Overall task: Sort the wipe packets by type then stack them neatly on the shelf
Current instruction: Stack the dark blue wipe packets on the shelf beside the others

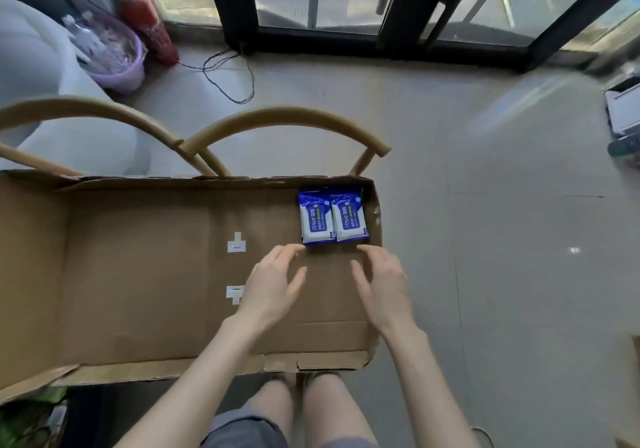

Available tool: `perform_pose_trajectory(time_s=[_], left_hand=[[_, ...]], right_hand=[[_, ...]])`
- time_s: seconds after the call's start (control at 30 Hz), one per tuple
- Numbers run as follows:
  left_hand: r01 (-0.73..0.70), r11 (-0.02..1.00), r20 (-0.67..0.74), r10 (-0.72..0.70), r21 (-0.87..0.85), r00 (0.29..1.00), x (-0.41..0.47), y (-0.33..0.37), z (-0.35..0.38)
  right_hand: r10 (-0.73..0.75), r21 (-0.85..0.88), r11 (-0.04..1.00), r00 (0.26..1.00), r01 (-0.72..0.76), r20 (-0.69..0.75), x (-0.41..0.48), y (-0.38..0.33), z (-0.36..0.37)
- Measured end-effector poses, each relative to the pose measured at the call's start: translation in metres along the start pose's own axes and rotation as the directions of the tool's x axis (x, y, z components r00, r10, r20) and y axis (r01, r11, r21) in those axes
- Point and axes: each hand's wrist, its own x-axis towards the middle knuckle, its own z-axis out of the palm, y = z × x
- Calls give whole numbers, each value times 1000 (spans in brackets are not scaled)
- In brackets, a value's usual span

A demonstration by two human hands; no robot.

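Two blue and white wipe packets lie side by side in the far right corner of a flattened cardboard box: the left packet and the right packet, edges touching. My left hand hovers just in front of the left packet, fingers relaxed and spread, holding nothing. My right hand hovers just in front of the right packet, fingers loose, also holding nothing. Neither hand clearly touches a packet.
The cardboard rests on wooden chairs with curved backs. A purple basin of plastic bottles and a red fire extinguisher stand at the far left by the window. A black cable trails on the floor. My knees are below the box's near edge.
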Motion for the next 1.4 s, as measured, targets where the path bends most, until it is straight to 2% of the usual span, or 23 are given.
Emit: perform_pose_trajectory(time_s=[0.3, 0.5, 0.7, 0.87, 1.03, 1.17, 1.23, 1.4], left_hand=[[231, 968, 9, -232, -100, 973, 118, -34, 68], [416, 879, -46, -438, -232, 898, 163, -64, 128], [512, 800, -104, -565, -313, 818, 188, -84, 169], [489, 791, -203, -582, -368, 787, 188, -88, 183], [462, 799, -280, -579, -385, 766, 183, -86, 181], [432, 738, -212, -600, -519, 771, 172, -78, 169], [387, 700, -221, -609, -600, 762, 159, -72, 159], [273, 561, -246, -679, -781, 692, 113, -53, 122]], right_hand=[[124, 27, 991, 983, -129, 132, 110, 54, 57], [188, 24, 981, 967, -195, 171, 159, 97, 105], [181, 44, 981, 978, -187, 108, 184, 118, 136], [163, 14, 986, 986, -163, 23, 189, 129, 147], [234, 169, 957, 972, -235, 29, 190, 130, 147], [285, 246, 920, 952, -304, 110, 191, 129, 138], [289, 296, 899, 945, -324, 154, 187, 126, 132], [252, 569, 726, 919, -386, 302, 159, 92, 93]])
